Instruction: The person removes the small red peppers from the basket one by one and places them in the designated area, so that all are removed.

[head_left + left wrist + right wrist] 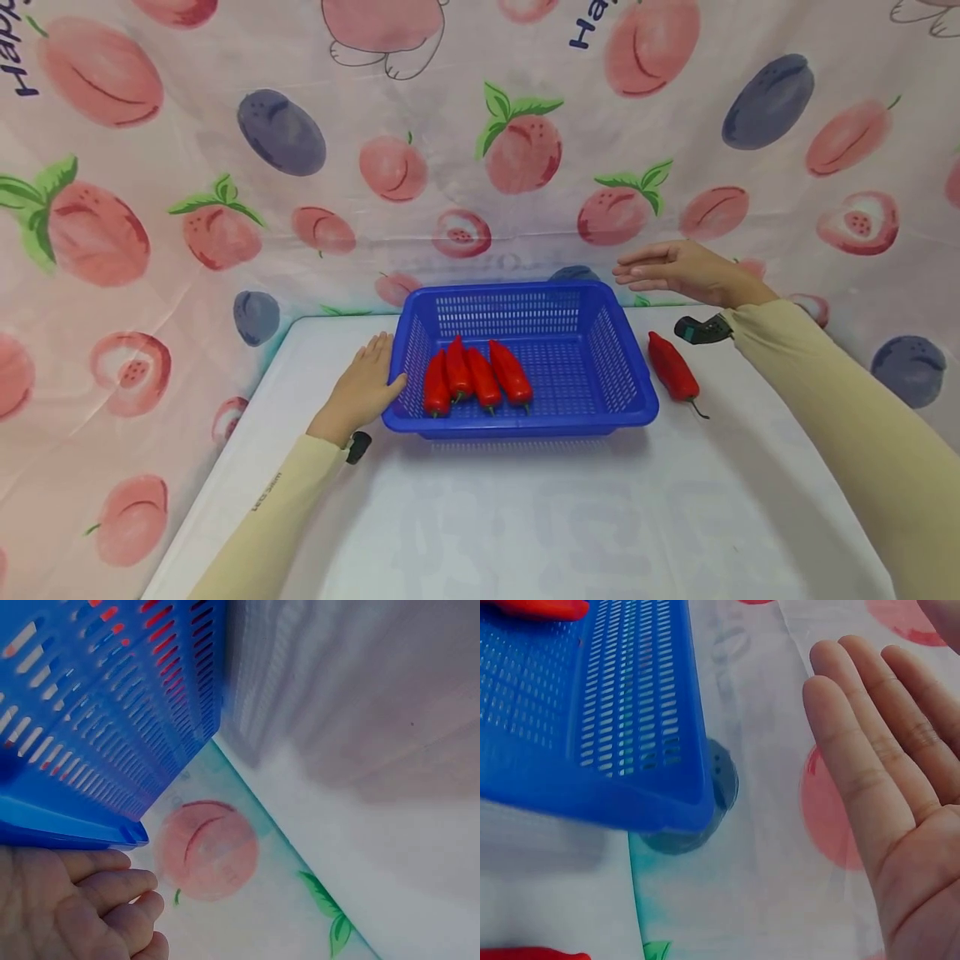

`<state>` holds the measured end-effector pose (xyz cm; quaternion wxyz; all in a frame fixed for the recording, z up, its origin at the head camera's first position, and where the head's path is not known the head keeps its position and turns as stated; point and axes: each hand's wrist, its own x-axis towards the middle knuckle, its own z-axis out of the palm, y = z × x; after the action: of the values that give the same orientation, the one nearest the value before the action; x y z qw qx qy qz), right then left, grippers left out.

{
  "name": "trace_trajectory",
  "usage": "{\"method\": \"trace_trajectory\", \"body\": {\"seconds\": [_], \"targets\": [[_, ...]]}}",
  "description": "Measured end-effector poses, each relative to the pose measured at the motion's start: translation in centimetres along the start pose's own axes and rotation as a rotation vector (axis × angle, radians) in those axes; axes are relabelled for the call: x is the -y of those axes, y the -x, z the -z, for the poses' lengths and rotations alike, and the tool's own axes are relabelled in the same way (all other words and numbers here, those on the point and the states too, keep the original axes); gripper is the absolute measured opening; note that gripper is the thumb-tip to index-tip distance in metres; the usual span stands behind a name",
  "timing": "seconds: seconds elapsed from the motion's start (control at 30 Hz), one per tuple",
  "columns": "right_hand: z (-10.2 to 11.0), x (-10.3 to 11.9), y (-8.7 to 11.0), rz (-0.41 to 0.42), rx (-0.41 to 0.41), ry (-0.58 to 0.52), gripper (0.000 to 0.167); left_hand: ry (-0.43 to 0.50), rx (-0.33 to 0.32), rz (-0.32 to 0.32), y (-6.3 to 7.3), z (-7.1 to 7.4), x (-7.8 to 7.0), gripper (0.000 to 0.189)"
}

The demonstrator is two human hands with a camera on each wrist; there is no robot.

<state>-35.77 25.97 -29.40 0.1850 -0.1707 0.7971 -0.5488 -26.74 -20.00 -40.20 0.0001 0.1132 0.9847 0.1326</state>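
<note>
A blue plastic basket stands on the white table, with several red peppers lying in its left half. My left hand rests against the basket's left rim, fingers extended along it and thumb at the rim's edge. In the left wrist view its fingers lie just under the blue rim. To the right of the basket, my right hand is held up above the table's back edge, palm towards the basket and holding nothing. One more red pepper lies on the table below that hand, its stem towards me.
A pink cloth printed with peaches and plums hangs behind the table and along its left side. The white tabletop extends in front of the basket. A dark wrist device is strapped at the right wrist.
</note>
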Motion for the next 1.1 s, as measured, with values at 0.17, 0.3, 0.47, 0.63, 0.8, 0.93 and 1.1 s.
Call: {"method": "trace_trajectory", "body": {"seconds": [0.17, 0.3, 0.47, 0.63, 0.8, 0.93, 1.1], "targets": [[-0.5, 0.7, -0.5, 0.018, 0.012, 0.029, 0.041, -0.024, -0.004, -0.007, 0.0, 0.1, -0.3, 0.072], [-0.9, 0.7, -1.3, 0.026, 0.038, 0.001, 0.041, -0.024, -0.001, -0.003, 0.1, 0.1, -0.5, 0.071], [-2.0, 0.7, -2.3, 0.022, 0.081, -0.056, 0.044, -0.022, 0.002, 0.001, 0.2, 0.1, -0.6, 0.071], [-3.1, 0.2, -3.5, 0.038, 0.094, -0.107, 0.039, -0.012, -0.012, 0.002, 0.1, 0.0, -0.5, 0.071], [-3.9, -0.4, -4.7, 0.051, 0.123, -0.173, 0.033, -0.018, -0.019, -0.011, 0.0, -0.3, -0.5, 0.071], [-4.6, -0.6, -5.5, 0.049, 0.143, -0.184, 0.040, -0.021, -0.018, -0.015, -0.1, -0.3, -0.5, 0.070], [-5.4, -0.8, -6.6, 0.033, 0.151, -0.185, 0.045, -0.034, -0.029, -0.016, -0.1, 0.1, -0.7, 0.070]]}}
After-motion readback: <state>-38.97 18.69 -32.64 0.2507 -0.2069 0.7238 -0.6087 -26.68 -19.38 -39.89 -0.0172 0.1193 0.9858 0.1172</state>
